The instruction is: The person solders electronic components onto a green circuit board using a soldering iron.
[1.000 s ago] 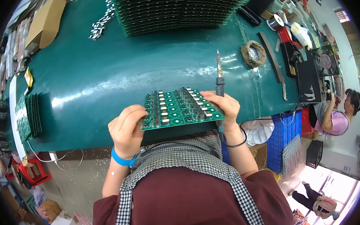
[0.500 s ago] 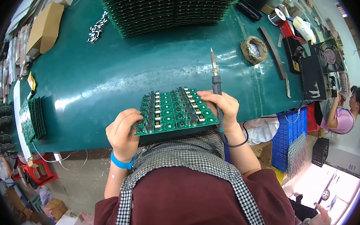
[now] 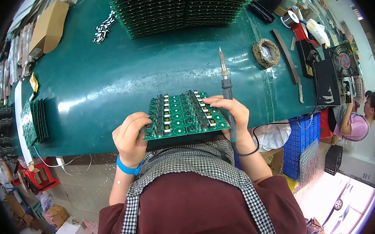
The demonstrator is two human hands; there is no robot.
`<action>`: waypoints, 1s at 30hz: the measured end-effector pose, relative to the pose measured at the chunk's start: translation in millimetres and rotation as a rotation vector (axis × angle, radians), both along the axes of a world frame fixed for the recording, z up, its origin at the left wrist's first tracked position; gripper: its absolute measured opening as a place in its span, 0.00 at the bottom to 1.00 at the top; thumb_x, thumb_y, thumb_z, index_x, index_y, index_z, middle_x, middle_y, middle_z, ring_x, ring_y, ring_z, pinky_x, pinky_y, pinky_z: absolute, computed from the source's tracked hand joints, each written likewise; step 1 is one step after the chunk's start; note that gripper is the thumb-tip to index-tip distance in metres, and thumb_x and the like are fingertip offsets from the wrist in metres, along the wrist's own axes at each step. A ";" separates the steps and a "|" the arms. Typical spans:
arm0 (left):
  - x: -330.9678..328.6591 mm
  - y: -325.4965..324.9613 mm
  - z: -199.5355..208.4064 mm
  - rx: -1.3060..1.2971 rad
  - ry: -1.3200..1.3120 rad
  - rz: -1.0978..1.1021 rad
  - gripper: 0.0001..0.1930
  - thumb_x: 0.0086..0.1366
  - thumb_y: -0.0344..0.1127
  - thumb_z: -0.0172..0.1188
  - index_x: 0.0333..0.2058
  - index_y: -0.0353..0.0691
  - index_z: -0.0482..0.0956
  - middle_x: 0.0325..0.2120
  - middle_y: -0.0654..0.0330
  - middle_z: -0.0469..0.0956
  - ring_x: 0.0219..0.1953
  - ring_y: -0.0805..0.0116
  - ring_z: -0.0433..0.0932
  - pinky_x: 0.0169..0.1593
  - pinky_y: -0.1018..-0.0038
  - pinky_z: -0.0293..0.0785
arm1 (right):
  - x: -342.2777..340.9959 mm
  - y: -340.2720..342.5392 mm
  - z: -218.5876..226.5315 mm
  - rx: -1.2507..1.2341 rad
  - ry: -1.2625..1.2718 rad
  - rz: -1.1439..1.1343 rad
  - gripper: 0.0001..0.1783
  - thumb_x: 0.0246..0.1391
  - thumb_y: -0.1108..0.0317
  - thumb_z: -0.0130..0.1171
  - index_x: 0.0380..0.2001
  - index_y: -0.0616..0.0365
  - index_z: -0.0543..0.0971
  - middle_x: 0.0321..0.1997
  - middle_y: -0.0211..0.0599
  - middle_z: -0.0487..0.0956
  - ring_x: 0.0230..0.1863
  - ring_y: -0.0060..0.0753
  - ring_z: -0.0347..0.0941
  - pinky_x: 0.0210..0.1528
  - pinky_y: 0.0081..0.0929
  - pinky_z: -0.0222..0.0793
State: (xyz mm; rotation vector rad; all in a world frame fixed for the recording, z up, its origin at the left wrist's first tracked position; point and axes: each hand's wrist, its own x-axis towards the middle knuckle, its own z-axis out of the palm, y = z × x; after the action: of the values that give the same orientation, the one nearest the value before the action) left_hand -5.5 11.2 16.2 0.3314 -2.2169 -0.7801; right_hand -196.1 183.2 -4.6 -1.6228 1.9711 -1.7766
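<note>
A green circuit board (image 3: 181, 114) with rows of white and black parts is held at the table's near edge, component side up. My left hand (image 3: 130, 131) is closed on the board's left edge, fingers curled over it. At the board's right side, my right hand (image 3: 233, 113) is closed round a soldering iron (image 3: 226, 85), whose tip points away from me. The right forefinger reaches onto the board's white parts. My right thumb and the underside of the board are hidden.
A tall stack of circuit boards (image 3: 185, 10) stands at the far middle, with small white-and-black parts (image 3: 104, 28) to its left. More boards (image 3: 34, 122) lean at the left. A round tip-cleaning pot (image 3: 266, 53) and a black fan box (image 3: 337, 69) are at the right. Another person sits beyond.
My right forefinger has moved left, from the board's right edge onto its white parts. The left hand keeps its hold; the view has shifted slightly.
</note>
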 end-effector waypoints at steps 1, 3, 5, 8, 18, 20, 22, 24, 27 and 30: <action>0.2 0.0 0.3 0.000 0.001 0.001 0.12 0.42 0.16 0.55 0.29 0.34 0.75 0.28 0.53 0.77 0.27 0.59 0.79 0.29 0.73 0.74 | -2.0 1.7 -1.2 0.000 0.001 0.001 0.16 0.40 0.86 0.57 0.35 0.60 0.74 0.37 0.44 0.82 0.38 0.44 0.80 0.40 0.31 0.77; 0.8 0.1 1.3 -0.003 -0.011 -0.005 0.12 0.42 0.16 0.55 0.28 0.34 0.75 0.28 0.53 0.77 0.27 0.59 0.79 0.28 0.73 0.73 | -7.1 5.5 -2.7 0.081 0.128 0.076 0.15 0.47 0.70 0.62 0.39 0.61 0.73 0.41 0.47 0.81 0.43 0.43 0.79 0.46 0.32 0.74; 0.4 1.0 0.9 0.002 -0.010 0.000 0.12 0.41 0.15 0.55 0.28 0.34 0.75 0.28 0.53 0.77 0.27 0.59 0.79 0.28 0.73 0.73 | -5.4 3.3 3.7 0.070 0.098 0.057 0.14 0.44 0.78 0.59 0.38 0.61 0.73 0.40 0.45 0.81 0.41 0.43 0.80 0.43 0.31 0.75; -0.1 0.8 1.8 -0.002 -0.018 0.005 0.12 0.41 0.15 0.55 0.28 0.34 0.75 0.28 0.53 0.77 0.27 0.59 0.79 0.29 0.73 0.74 | -0.9 2.6 0.9 0.061 0.004 0.009 0.17 0.41 0.84 0.57 0.38 0.60 0.74 0.40 0.43 0.81 0.40 0.43 0.80 0.42 0.31 0.76; 0.8 1.8 0.8 -0.006 0.000 0.002 0.12 0.42 0.15 0.55 0.29 0.34 0.75 0.27 0.53 0.77 0.27 0.57 0.79 0.29 0.72 0.74 | -1.7 1.5 -5.4 0.117 -0.080 0.020 0.20 0.41 0.84 0.61 0.41 0.60 0.74 0.42 0.41 0.81 0.42 0.41 0.79 0.44 0.30 0.74; 0.9 2.9 2.1 0.008 -0.016 0.005 0.12 0.42 0.15 0.55 0.29 0.34 0.75 0.27 0.53 0.77 0.27 0.57 0.79 0.30 0.72 0.74 | 0.4 1.9 -5.2 0.118 -0.098 -0.009 0.19 0.41 0.84 0.61 0.40 0.60 0.75 0.41 0.41 0.81 0.42 0.40 0.79 0.45 0.29 0.74; 1.6 3.7 3.5 0.021 -0.034 0.013 0.12 0.42 0.15 0.55 0.29 0.34 0.75 0.27 0.53 0.77 0.27 0.58 0.79 0.30 0.72 0.74 | 3.1 2.9 -5.8 0.118 -0.117 -0.033 0.19 0.40 0.84 0.62 0.39 0.60 0.76 0.41 0.40 0.82 0.41 0.39 0.80 0.45 0.29 0.74; 2.5 3.6 4.2 0.017 -0.035 0.024 0.13 0.42 0.14 0.55 0.29 0.34 0.75 0.27 0.53 0.77 0.27 0.58 0.79 0.30 0.72 0.74 | 5.4 4.7 -9.1 0.059 -0.110 -0.126 0.18 0.40 0.84 0.62 0.38 0.61 0.76 0.40 0.39 0.82 0.42 0.38 0.80 0.44 0.28 0.74; 1.4 2.6 2.8 0.023 -0.021 0.012 0.13 0.42 0.15 0.56 0.29 0.34 0.75 0.27 0.53 0.77 0.27 0.58 0.79 0.30 0.72 0.74 | 4.4 6.8 -14.8 0.064 -0.077 -0.180 0.16 0.41 0.85 0.63 0.37 0.61 0.76 0.38 0.40 0.82 0.40 0.36 0.80 0.42 0.26 0.75; 0.3 1.4 2.3 0.039 -0.039 0.020 0.13 0.42 0.15 0.55 0.29 0.34 0.75 0.28 0.53 0.77 0.28 0.58 0.79 0.30 0.73 0.74 | 2.7 3.7 -15.3 0.052 -0.065 -0.201 0.16 0.41 0.85 0.63 0.36 0.62 0.76 0.37 0.40 0.82 0.39 0.37 0.81 0.41 0.25 0.75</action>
State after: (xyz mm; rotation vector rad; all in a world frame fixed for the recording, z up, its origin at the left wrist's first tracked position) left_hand -5.2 12.7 18.6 0.3910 -2.2338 -0.8134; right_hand -193.3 187.0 -19.9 -1.3768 2.1990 -1.7983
